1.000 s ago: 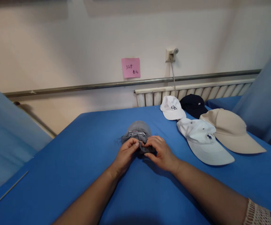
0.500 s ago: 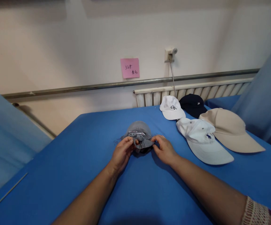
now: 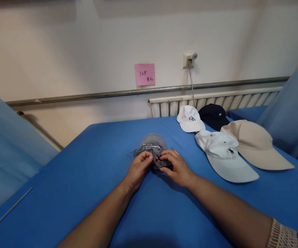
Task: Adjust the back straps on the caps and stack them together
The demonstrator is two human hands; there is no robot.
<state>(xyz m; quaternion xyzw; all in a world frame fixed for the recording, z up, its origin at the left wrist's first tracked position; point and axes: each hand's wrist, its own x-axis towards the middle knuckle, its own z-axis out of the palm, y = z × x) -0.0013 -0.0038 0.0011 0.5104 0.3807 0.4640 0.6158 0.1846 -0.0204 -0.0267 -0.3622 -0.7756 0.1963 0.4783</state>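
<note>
Strap (image 3: 162,163) of grey cap (image 3: 151,143) runs left-right between my left hand (image 3: 136,171) and right hand (image 3: 181,171), both pinched on the cap's near side, crown (image 3: 156,137) just beyond, hands equally close.

One gray cap (image 3: 153,146), one white cap (image 3: 189,117), one dark cap (image 3: 212,115), one pale cap (image 3: 221,151) and one beige cap (image 3: 253,139) make five in all. Two hands (image 3: 138,168) (image 3: 179,170), two blue curtains (image 3: 6,155) (image 3: 292,100), one pink note (image 3: 145,74), one wall socket (image 3: 187,61), one rail (image 3: 113,93) and one radiator (image 3: 164,100) show.
</note>
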